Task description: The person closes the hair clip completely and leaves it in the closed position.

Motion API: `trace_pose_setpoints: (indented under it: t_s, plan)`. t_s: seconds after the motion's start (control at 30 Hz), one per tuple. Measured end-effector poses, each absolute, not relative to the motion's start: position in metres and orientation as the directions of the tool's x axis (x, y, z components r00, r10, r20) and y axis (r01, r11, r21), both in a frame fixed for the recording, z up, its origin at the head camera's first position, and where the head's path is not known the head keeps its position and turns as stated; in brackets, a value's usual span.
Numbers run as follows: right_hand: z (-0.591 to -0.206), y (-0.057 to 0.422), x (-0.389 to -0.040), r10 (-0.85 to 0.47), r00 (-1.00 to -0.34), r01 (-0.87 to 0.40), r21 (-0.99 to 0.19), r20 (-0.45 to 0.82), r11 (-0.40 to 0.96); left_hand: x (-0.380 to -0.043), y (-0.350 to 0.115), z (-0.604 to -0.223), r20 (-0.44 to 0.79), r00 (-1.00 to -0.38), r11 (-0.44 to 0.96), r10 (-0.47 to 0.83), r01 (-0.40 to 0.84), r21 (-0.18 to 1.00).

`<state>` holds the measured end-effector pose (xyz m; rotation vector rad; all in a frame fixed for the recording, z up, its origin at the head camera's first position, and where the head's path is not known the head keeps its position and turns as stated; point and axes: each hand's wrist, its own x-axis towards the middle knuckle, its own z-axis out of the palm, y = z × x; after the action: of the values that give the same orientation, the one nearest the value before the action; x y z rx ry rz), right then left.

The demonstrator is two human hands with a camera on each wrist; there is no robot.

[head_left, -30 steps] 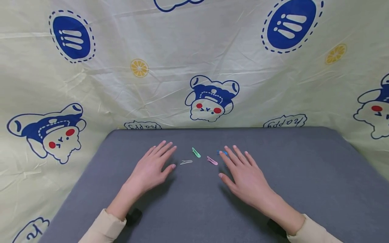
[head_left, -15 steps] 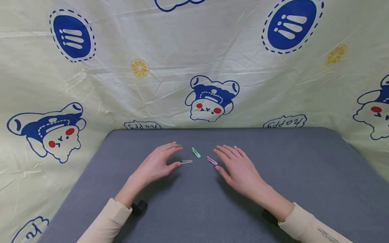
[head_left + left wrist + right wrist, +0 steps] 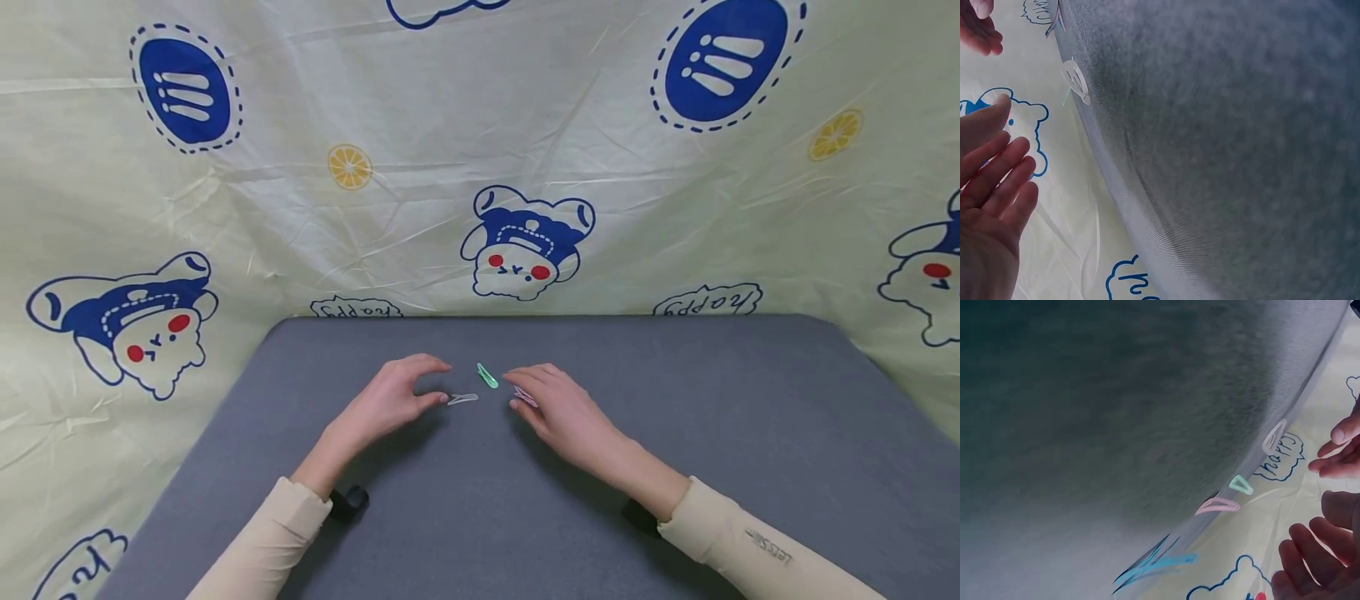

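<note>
Several small snap hair clips lie on a grey cloth surface. My left hand (image 3: 390, 396) hovers with loosely bent fingers, its thumb tip beside the white hair clip (image 3: 462, 399); in the left wrist view nothing is between its fingers. Over the pink hair clip (image 3: 527, 397) is my right hand (image 3: 562, 412), thumb and fingers apart around it and not visibly gripping it. Between the two hands lies the green hair clip (image 3: 488, 377). A blue hair clip (image 3: 1157, 564) shows in the right wrist view; the right hand hides it in the head view.
The grey table (image 3: 465, 517) has rounded far corners. Behind it hangs a pale curtain (image 3: 420, 242) printed with blue cartoon bears and orange slices. A dark wrist camera (image 3: 349, 503) sits under the left wrist, another (image 3: 640, 517) under the right.
Both hands have moved toward the middle, and their fingers have bent from a flatter spread. My right hand has come left over the pink hair clip. The clips lie where they were.
</note>
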<state>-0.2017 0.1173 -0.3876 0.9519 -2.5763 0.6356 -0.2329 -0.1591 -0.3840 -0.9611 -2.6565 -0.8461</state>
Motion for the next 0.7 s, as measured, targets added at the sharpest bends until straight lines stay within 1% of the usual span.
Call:
trace_pose_setpoints:
  t_s: [0.2, 0.3, 0.53, 0.7]
  plan:
    - [-0.384, 0.100, -0.206, -0.466, -0.820, -0.572, -0.480, 0.333, 0.665, -0.237, -0.162, -0.387, 0.279, -0.806, 0.635, 0.522, 0.585, 0.504]
    - [-0.385, 0.092, -0.210, -0.439, -0.857, -0.513, -0.541, 0.272, 0.667, -0.238, -0.162, -0.388, 0.247, -0.822, 0.635, 0.514, 0.558, 0.534]
    - [-0.390, 0.077, -0.218, -0.419, -0.886, -0.449, -0.587, 0.197, 0.674, -0.242, -0.164, -0.392, 0.210, -0.834, 0.629, 0.511, 0.529, 0.570]
    - [-0.393, 0.069, -0.225, -0.420, -0.891, -0.438, -0.579, 0.175, 0.687, -0.244, -0.166, -0.394, 0.187, -0.836, 0.636, 0.516, 0.520, 0.570]
